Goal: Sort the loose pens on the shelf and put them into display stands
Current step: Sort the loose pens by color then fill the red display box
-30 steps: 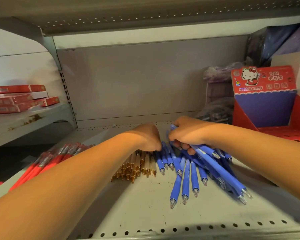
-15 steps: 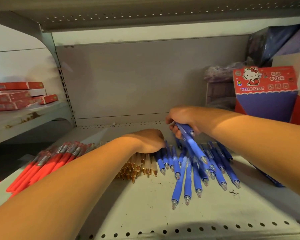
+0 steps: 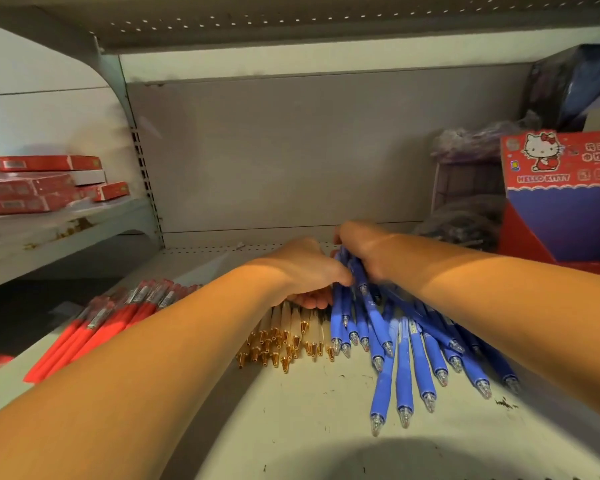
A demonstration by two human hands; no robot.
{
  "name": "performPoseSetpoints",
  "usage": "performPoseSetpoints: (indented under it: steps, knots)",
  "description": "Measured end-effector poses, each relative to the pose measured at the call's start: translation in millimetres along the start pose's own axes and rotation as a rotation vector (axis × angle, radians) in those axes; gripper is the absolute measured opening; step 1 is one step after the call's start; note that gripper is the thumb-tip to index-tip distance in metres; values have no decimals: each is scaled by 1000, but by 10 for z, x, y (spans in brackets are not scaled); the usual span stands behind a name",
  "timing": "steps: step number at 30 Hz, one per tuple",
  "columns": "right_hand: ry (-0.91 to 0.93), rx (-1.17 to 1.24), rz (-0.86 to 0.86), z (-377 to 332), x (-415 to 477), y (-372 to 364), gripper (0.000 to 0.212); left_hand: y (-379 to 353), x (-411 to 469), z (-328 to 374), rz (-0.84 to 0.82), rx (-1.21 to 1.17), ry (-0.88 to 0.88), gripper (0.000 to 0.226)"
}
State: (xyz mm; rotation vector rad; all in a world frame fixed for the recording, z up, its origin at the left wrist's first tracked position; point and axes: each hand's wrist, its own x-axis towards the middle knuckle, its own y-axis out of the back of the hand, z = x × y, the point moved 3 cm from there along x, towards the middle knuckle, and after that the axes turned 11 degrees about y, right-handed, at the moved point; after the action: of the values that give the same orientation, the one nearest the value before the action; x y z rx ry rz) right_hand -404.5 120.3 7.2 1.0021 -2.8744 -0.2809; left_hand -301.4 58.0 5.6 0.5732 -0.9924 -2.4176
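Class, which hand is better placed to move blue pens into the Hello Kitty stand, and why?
Right. The right hand grips blue pens and is nearer the Hello Kitty stand; the left hand is over white pens.

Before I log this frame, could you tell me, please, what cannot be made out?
Head view.
left hand: fingers tucked beneath palm, over white pens.
blue pens: upper ends under the gripping right hand.
Hello Kitty stand: cut by right edge.
red pens: motion-blurred.

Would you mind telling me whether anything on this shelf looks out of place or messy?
The blue pens lie splayed and crossing one another, unlike the tidier red pens; small dark specks dot the shelf beside them.
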Motion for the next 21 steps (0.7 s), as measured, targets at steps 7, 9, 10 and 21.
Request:
performPoseSetpoints:
  steps: [7,9,10,21]
  knots:
    - [118,-384,-1,-109,-77,76,19,1,-20,-21,-3,-66,59,17]
    - [88,-316,-25,-100,-72,174,23,-14,-24,-14,37,-2,47,21]
    - [75,-305,-42,-81,-84,214,22,-24,-24,-14,55,36,42,22]
    - [203,-945,-420,-23,-529,460,34,-24,151,88,219,446,-147,31]
